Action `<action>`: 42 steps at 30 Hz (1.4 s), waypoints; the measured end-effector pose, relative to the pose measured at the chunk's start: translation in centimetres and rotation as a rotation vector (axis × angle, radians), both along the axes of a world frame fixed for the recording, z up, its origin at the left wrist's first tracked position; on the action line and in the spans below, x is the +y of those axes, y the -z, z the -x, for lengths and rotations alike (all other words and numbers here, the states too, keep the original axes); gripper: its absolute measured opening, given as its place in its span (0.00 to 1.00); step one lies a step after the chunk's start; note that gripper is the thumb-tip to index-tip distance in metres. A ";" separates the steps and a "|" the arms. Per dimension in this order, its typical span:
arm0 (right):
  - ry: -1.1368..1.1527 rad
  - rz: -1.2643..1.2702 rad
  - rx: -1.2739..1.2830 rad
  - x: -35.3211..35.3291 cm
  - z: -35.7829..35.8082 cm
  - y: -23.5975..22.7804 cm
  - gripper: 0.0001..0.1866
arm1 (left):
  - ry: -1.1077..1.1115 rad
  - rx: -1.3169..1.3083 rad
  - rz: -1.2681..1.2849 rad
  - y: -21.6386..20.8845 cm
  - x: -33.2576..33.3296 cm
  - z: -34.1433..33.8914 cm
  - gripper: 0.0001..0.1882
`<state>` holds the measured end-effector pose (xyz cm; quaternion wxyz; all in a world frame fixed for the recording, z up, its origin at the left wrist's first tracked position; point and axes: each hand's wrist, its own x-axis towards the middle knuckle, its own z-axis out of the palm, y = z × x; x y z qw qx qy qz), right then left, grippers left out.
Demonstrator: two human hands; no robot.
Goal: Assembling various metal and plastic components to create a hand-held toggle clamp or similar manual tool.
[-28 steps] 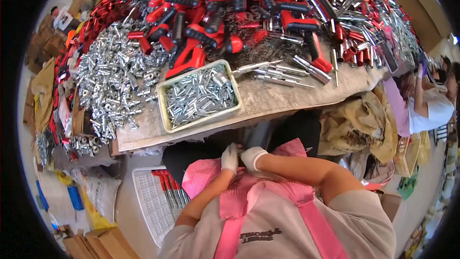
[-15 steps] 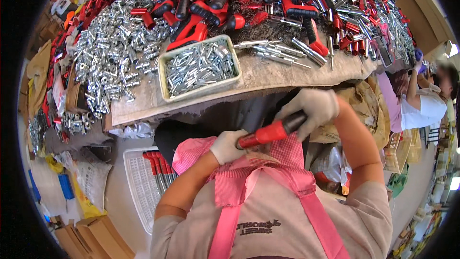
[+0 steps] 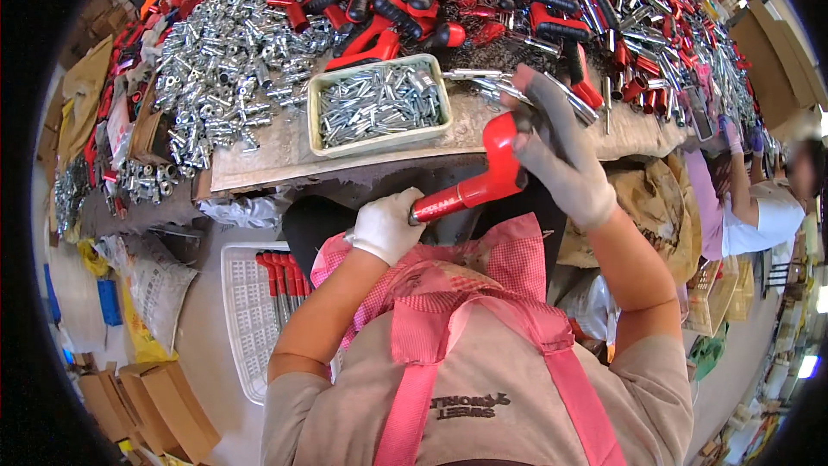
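My left hand [image 3: 388, 226], in a white glove, is closed around the metal shaft of a red pistol-grip tool [image 3: 461, 192], just below its red sleeve. A short piece of the shaft sticks out on the far left side of that fist. The tool slants up to the right over my lap, with its bent handle uppermost. My right hand [image 3: 565, 151], gloved with greyed fingers, is beside the handle with its fingers apart and stretched upward. Its thumb side touches or nearly touches the handle; the contact is partly hidden.
A cream tray [image 3: 319, 134] of small metal pins rests on the table's front edge. Behind lie heaps of metal fittings [image 3: 228, 69] and red-and-black handles [image 3: 392, 13]. A white crate [image 3: 246, 328] at lower left holds several red-handled tools. A co-worker [image 3: 763, 207] sits at far right.
The tool has turned, so its bent red handle now points up. My right hand has opened from around the handle end and risen toward the table. The left hand keeps its hold.
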<state>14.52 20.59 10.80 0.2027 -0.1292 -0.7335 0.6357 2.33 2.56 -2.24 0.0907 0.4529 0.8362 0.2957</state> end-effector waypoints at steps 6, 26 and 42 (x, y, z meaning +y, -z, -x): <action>-0.686 -0.182 0.398 1.1 0.4 0.6 0.22 | 0.030 -0.054 0.006 -0.7 -0.1 0.9 0.13; -0.923 0.754 -0.809 4.0 1.5 2.3 0.25 | 0.167 0.332 -0.114 -3.3 -1.8 2.3 0.09; -0.164 0.583 0.291 -1.2 9.5 2.4 0.37 | -0.034 -0.144 -0.367 -3.3 -2.0 5.1 0.34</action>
